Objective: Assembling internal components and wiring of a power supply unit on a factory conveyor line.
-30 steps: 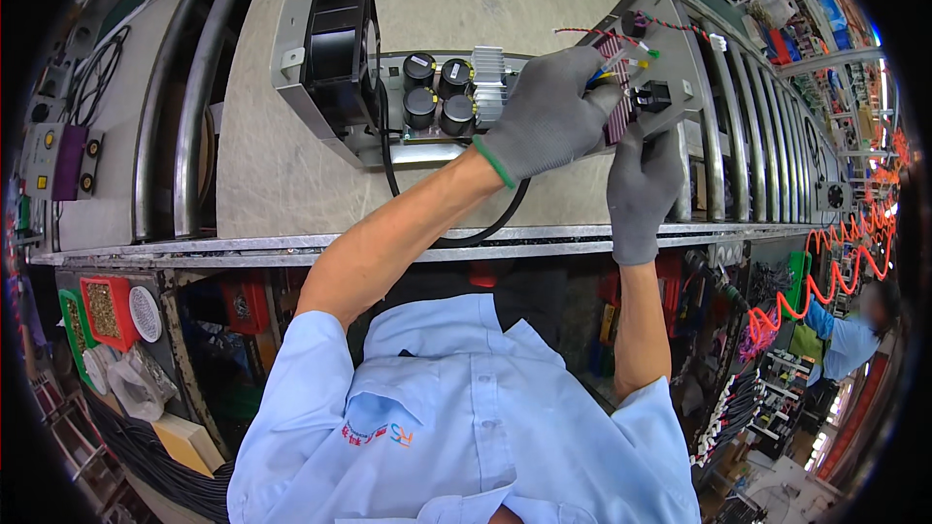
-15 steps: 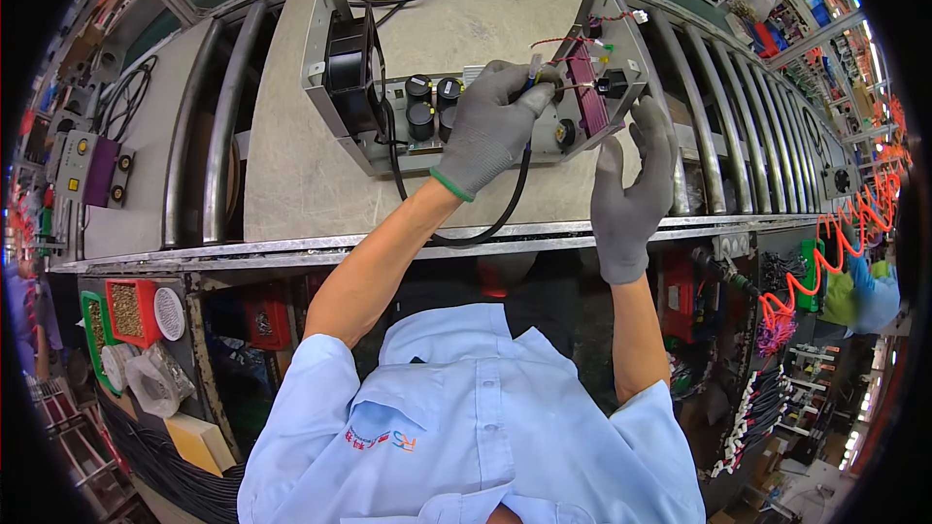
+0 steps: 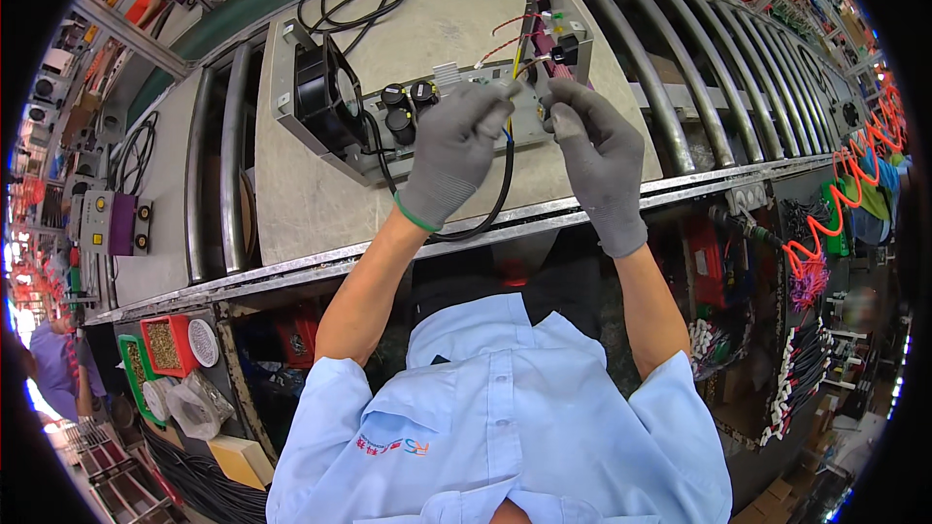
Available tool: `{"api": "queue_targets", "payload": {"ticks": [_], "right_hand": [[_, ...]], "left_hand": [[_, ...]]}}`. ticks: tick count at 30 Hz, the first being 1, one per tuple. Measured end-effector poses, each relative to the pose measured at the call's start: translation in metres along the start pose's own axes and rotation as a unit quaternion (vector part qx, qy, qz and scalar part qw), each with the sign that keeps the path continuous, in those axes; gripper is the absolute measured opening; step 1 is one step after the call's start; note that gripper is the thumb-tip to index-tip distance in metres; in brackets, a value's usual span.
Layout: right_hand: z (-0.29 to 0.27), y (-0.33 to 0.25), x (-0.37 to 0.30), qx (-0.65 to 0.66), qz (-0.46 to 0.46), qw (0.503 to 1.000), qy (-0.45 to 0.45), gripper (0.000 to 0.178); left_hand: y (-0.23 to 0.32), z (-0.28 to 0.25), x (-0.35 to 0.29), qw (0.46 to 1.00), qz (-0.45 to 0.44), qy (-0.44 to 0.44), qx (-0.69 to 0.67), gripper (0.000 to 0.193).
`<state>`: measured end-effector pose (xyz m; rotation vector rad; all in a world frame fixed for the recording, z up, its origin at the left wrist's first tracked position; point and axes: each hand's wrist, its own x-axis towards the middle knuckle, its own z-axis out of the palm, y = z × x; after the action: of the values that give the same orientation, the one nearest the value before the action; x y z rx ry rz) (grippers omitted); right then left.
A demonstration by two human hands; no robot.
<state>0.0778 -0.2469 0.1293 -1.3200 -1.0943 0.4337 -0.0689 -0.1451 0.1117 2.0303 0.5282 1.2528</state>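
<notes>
The grey surface (image 3: 320, 204) is carrying everything, sitting on a line of metal rollers (image 3: 680, 87) that are running off to the right. On it a long metal chassis (image 3: 388, 160) is lying, with a black fan (image 3: 325, 97) standing at its left end and three black capacitors (image 3: 403, 107) just beside the fan. A black cable (image 3: 490, 204) is looping from the chassis toward the near edge. Above the gloved hands a small upright board (image 3: 553, 34) is trailing thin red and yellow wires (image 3: 510, 39). The left hand (image 3: 451, 150) is pinching narrowly over the chassis middle, seemingly on the wire ends, though the fingertips are hiding what it is gripping. The right hand (image 3: 597, 150) is closing its fingers near the board's foot; I cannot tell what it is holding. To my eye, seating these wires well is calling for steadying the board with one hand, keeping the wires slack, and pressing straight without twisting.
</notes>
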Motion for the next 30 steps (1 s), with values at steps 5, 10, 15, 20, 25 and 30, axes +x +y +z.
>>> {"api": "queue_targets", "payload": {"ticks": [5, 10, 15, 20, 25, 30], "right_hand": [[-0.007, -0.001, 0.0, 0.012, 0.011, 1.0, 0.007, 0.029], [-0.012, 0.003, -0.006, 0.003, 0.005, 0.999, 0.038, 0.028], [-0.005, 0.012, -0.017, -0.099, -0.087, 0.991, 0.03, 0.034], [-0.009, 0.018, -0.018, -0.06, -0.038, 0.997, 0.014, 0.038], [-0.005, 0.02, -0.02, 0.017, 0.013, 0.996, 0.081, 0.039], [-0.002, 0.024, -0.025, -0.03, -0.01, 0.999, 0.039, 0.036]], "left_hand": [[0.011, 0.011, 0.001, 0.98, 0.105, -0.046, 0.164, 0.017], [0.013, 0.016, 0.006, 0.971, 0.112, -0.047, 0.206, 0.015], [0.012, 0.021, 0.004, 0.965, 0.119, -0.036, 0.232, 0.013], [0.015, 0.019, 0.002, 0.956, 0.118, -0.038, 0.266, 0.014], [0.015, 0.019, 0.002, 0.944, 0.142, -0.039, 0.294, 0.015], [0.013, 0.02, -0.002, 0.949, 0.135, -0.034, 0.285, 0.015]]}}
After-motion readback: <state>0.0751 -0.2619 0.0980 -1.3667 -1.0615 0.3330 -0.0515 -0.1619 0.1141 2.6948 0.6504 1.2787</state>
